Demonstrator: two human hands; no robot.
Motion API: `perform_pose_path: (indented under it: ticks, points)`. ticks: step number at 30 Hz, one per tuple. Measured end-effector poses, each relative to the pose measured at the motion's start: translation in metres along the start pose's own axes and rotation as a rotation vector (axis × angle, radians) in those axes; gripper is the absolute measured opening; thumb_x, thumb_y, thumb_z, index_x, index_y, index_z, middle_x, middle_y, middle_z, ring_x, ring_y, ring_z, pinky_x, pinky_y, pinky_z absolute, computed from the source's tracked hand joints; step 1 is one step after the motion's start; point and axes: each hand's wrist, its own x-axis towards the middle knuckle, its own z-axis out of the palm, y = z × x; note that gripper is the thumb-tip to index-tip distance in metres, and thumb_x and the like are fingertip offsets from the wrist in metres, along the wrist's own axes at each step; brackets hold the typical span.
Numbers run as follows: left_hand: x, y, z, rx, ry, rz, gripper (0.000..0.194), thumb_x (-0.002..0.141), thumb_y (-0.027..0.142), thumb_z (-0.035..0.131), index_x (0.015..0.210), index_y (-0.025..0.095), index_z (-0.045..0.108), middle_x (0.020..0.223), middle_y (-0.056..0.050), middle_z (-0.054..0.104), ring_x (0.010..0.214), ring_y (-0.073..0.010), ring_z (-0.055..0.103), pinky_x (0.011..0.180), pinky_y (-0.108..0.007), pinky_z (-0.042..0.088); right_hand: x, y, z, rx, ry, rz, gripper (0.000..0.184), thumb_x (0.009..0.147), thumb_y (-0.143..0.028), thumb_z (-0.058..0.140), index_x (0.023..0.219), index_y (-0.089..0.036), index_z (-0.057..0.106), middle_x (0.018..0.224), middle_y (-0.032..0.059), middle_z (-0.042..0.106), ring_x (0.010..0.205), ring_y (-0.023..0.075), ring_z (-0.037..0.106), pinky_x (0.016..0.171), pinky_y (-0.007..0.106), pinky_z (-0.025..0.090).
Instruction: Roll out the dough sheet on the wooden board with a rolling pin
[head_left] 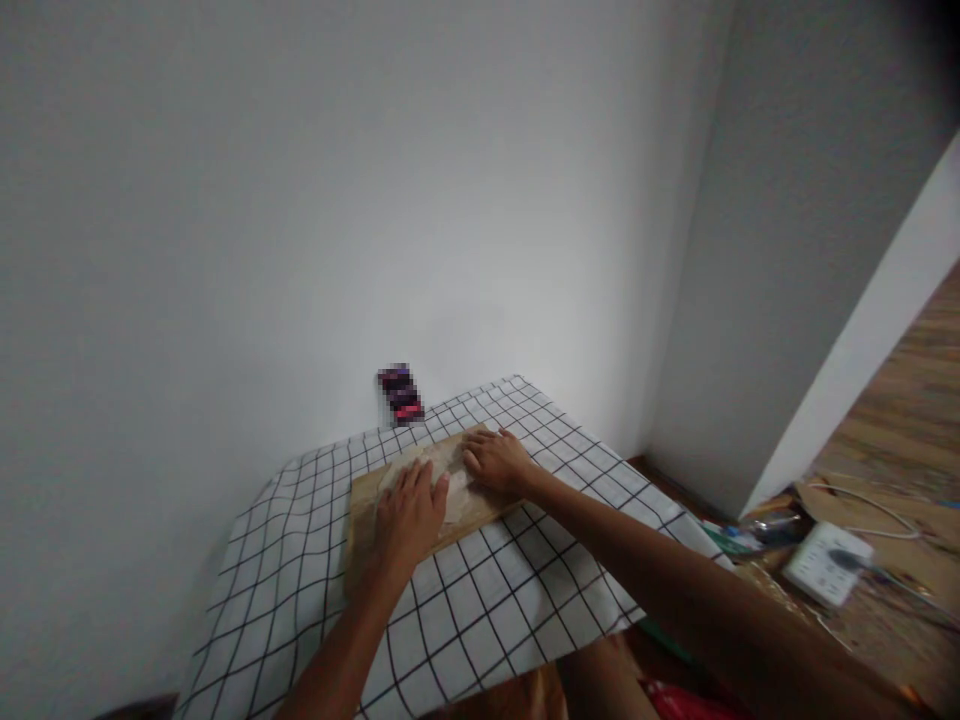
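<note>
A wooden board [365,515] lies on a small table covered with a white cloth with a black grid [480,600]. A pale flat sheet, perhaps dough or paper [457,478], rests on the board. My left hand [409,512] lies flat on the board's near side, fingers stretched out on the pale sheet. My right hand [496,462] presses on the sheet's right part with its fingers curled down and together. Nothing can be made out inside either hand.
A small dark object with pink and purple marks [401,394] leans against the white wall behind the table. To the right, on the wooden floor, lie a white power strip [825,565], cables and cardboard. A red item [686,700] shows at the bottom.
</note>
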Motion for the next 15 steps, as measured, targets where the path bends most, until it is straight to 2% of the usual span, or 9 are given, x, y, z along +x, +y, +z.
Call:
perform_pose_path:
  ticks: [4, 8, 12, 13, 15]
  points:
    - [-0.017, 0.012, -0.005, -0.026, 0.026, 0.01, 0.053, 0.105, 0.048, 0.033, 0.141, 0.025, 0.064, 0.151, -0.008, 0.06, 0.141, -0.0317, 0.053, 0.112, -0.05, 0.048, -0.029, -0.005, -0.006, 0.014, 0.019, 0.013, 0.042, 0.108, -0.035, 0.035, 0.122, -0.024, 0.073, 0.143, 0.0064, 0.064, 0.136, 0.0238, 0.054, 0.111, 0.039, 0.044]
    - [-0.037, 0.017, -0.002, -0.041, 0.017, 0.039, 0.049, 0.102, 0.049, 0.04, 0.143, 0.033, 0.062, 0.151, -0.004, 0.06, 0.142, -0.0306, 0.053, 0.113, -0.048, 0.049, -0.053, -0.007, -0.007, 0.04, 0.041, 0.008, 0.042, 0.109, -0.036, 0.035, 0.129, -0.026, 0.071, 0.146, 0.0051, 0.062, 0.142, 0.0232, 0.049, 0.115, 0.038, 0.042]
    - [-0.047, 0.019, -0.001, -0.062, 0.015, 0.032, 0.046, 0.101, 0.044, 0.046, 0.143, 0.033, 0.061, 0.147, -0.005, 0.063, 0.142, -0.0279, 0.053, 0.114, -0.044, 0.048, -0.07, -0.005, -0.004, 0.067, 0.067, -0.005, 0.052, 0.105, -0.054, 0.043, 0.145, -0.024, 0.059, 0.161, 0.0088, 0.046, 0.151, 0.0277, 0.036, 0.118, 0.044, 0.039]
    - [-0.047, 0.019, -0.003, -0.076, 0.015, 0.033, 0.045, 0.101, 0.043, 0.048, 0.143, 0.032, 0.061, 0.146, -0.005, 0.064, 0.141, -0.0275, 0.054, 0.113, -0.043, 0.049, -0.071, -0.004, -0.004, 0.07, 0.065, -0.014, 0.057, 0.102, -0.059, 0.048, 0.146, -0.023, 0.058, 0.161, 0.0098, 0.044, 0.152, 0.029, 0.035, 0.118, 0.045, 0.038]
    - [-0.045, 0.016, -0.009, -0.111, 0.002, 0.054, 0.044, 0.1, 0.043, 0.05, 0.141, 0.03, 0.062, 0.142, -0.007, 0.067, 0.136, -0.0274, 0.059, 0.109, -0.041, 0.051, -0.071, -0.004, -0.006, 0.076, 0.049, -0.028, 0.061, 0.098, -0.064, 0.055, 0.14, -0.022, 0.062, 0.156, 0.0108, 0.051, 0.149, 0.0301, 0.039, 0.116, 0.044, 0.041]
